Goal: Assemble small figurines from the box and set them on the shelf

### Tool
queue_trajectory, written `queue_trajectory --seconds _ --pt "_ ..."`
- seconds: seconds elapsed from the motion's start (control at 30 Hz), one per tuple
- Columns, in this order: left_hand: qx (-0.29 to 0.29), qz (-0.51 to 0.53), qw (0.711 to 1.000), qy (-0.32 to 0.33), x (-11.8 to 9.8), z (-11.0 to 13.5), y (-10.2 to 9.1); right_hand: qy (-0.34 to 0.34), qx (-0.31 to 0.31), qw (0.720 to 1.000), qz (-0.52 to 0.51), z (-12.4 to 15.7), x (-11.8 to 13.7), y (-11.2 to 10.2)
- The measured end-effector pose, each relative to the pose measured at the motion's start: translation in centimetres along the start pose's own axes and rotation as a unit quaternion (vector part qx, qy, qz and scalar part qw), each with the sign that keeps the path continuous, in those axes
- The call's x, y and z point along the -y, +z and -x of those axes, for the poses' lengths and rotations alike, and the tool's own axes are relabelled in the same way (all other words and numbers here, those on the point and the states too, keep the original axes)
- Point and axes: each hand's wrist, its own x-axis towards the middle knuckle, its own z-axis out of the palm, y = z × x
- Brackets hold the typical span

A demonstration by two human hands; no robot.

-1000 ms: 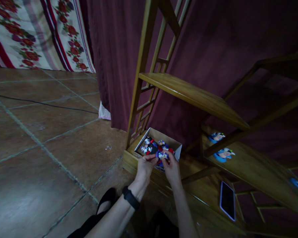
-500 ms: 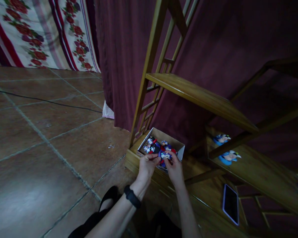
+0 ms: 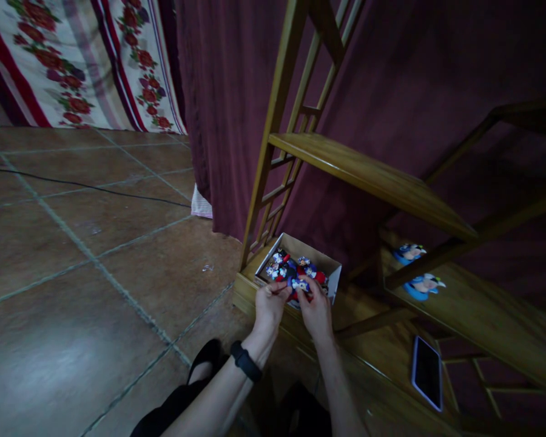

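An open cardboard box [image 3: 319,257] sits on the lowest shelf of a wooden rack, filled with several small red, blue and white toy figures [image 3: 286,270]. My left hand [image 3: 269,306], with a black band on its wrist, is pinched at the box's near edge on a red and blue figure [image 3: 295,286]. My right hand [image 3: 315,311] grips the same figure from the right. Both hands are closed around it, just above the box's front rim.
Wooden shelf rack [image 3: 368,173] stands against a dark red curtain. Two blue toy figures [image 3: 419,272] lie on a middle shelf at right. A phone [image 3: 428,371] lies on the low shelf. A black cable [image 3: 82,185] crosses the brown tiled floor. Floral cloth [image 3: 73,60] hangs far left.
The view has shifted slightly, so the box and hands sit a bit further right. Both hands have drawn closer together on the figure at the box's front edge.
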Motion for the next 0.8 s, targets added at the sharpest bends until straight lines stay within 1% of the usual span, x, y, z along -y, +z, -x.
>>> queue_trajectory --seconds 0.2,0.27,0.3,0.37,0.43,0.5,0.57,0.7,0.8 --pt "-0.007 -0.086 0.993 0.085 -0.2 0.3 0.2 0.015 -0.066 0.997 -0.034 0.1 -0.3 0.7" --pt "-0.013 -0.107 0.989 0.098 -0.4 0.4 0.3 0.017 -0.068 0.997 -0.033 0.2 -0.2 0.8" --pt "-0.012 -0.106 0.99 0.094 -0.5 0.5 0.3 0.017 -0.061 0.998 -0.029 0.2 -0.1 0.8" --pt "-0.003 -0.081 0.995 0.066 -0.7 0.5 0.2 0.013 -0.043 0.999 -0.019 0.2 0.2 0.5" --pt "0.011 -0.037 0.999 0.019 -1.0 0.5 0.1 -0.001 -0.023 1.0 -0.012 0.2 0.5 0.2" --pt "0.027 -0.004 0.999 -0.029 -1.3 0.5 -0.1 -0.019 -0.01 1.0 -0.007 0.1 0.8 -0.2" --pt "0.042 0.007 0.997 -0.064 -1.8 0.4 -0.5 -0.033 0.005 0.999 0.001 0.0 0.9 -0.4" --pt "0.074 -0.003 0.993 -0.096 -2.6 0.1 -1.2 -0.055 0.038 0.998 0.013 -0.2 0.7 -0.7" --pt "0.091 -0.021 0.989 -0.116 -2.9 -0.4 -1.4 -0.066 0.051 0.996 0.011 -0.3 0.7 -0.8"
